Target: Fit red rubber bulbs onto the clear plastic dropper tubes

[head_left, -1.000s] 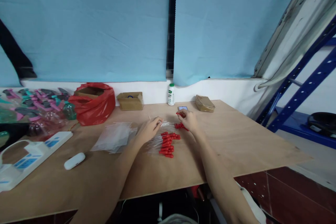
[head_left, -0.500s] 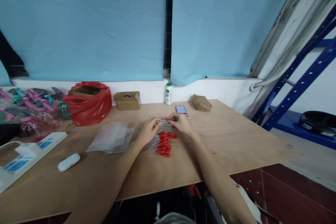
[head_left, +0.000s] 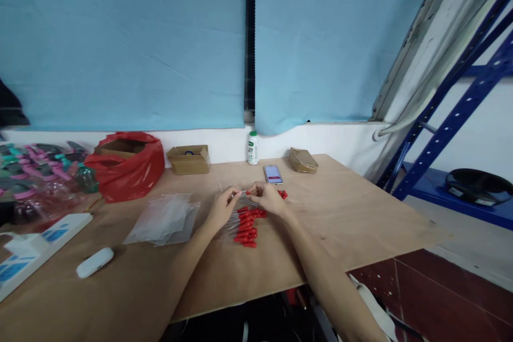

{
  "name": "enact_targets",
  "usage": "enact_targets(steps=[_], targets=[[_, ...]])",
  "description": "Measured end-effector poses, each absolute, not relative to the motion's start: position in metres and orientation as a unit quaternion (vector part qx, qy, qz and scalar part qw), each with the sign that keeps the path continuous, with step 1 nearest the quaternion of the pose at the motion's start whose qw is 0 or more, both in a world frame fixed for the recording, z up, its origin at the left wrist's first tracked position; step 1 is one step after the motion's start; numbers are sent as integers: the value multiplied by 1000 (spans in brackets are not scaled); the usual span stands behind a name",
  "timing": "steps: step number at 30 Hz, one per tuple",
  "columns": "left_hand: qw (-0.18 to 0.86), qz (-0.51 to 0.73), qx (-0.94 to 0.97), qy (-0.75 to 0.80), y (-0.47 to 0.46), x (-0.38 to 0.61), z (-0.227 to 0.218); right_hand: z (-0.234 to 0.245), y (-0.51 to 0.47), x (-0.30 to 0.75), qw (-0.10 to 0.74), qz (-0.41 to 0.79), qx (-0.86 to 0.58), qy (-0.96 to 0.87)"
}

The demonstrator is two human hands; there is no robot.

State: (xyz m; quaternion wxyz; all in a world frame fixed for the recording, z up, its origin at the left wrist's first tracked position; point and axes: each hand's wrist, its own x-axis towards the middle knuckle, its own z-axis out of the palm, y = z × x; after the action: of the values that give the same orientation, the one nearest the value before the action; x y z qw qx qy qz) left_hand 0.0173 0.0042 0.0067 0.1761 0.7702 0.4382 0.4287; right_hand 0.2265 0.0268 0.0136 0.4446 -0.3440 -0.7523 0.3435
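Note:
My left hand (head_left: 223,207) is closed, thumb and fingers pinching the clear tube of a dropper. Opposite it, my right hand (head_left: 267,199) is closed around the dropper's red bulb (head_left: 247,193), and most of that bulb is hidden by the fingers. Just below both hands lies a pile of droppers (head_left: 246,227), their red bulbs to the right and thin clear tubes to the left. More red bulbs (head_left: 282,194) show beyond my right hand. Left of the pile, several clear plastic bags (head_left: 162,220) are spread flat on the wooden table (head_left: 352,219).
Along the wall stand a red plastic bag (head_left: 132,171), a cardboard box (head_left: 189,163), a white bottle (head_left: 253,148) and a brown package (head_left: 303,160). A phone (head_left: 273,174) lies before them. At left are spray bottles (head_left: 44,184), a power strip (head_left: 48,243) and a white case (head_left: 95,263).
My hands have drawn closer together, bringing the tube and red bulb between the fingertips. The camera view has shifted slightly, and more red bulbs show behind my right hand.

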Motion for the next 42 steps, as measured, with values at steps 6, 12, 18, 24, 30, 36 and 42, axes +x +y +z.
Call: enact_targets(steps=[6, 12, 18, 24, 30, 36, 42], targets=[[151, 418, 771, 457, -6, 12, 19, 14, 23, 222, 449, 300, -365, -758], [124, 422, 776, 452, -2, 3, 19, 15, 20, 217, 470, 284, -359, -754], [133, 421, 789, 427, 3, 1, 15, 14, 17, 217, 478, 276, -358, -753], [113, 417, 800, 416, -2, 2, 21, 15, 14, 217, 487, 281, -340, -754], [94, 418, 815, 389, -4, 0, 24, 15, 14, 217, 484, 296, -328, -755], [145, 429, 813, 367, 0, -3, 21, 11, 18, 217, 488, 301, -328, -751], [152, 422, 820, 355, 5, -5, 20, 15, 13, 220, 469, 251, -316, -786]])
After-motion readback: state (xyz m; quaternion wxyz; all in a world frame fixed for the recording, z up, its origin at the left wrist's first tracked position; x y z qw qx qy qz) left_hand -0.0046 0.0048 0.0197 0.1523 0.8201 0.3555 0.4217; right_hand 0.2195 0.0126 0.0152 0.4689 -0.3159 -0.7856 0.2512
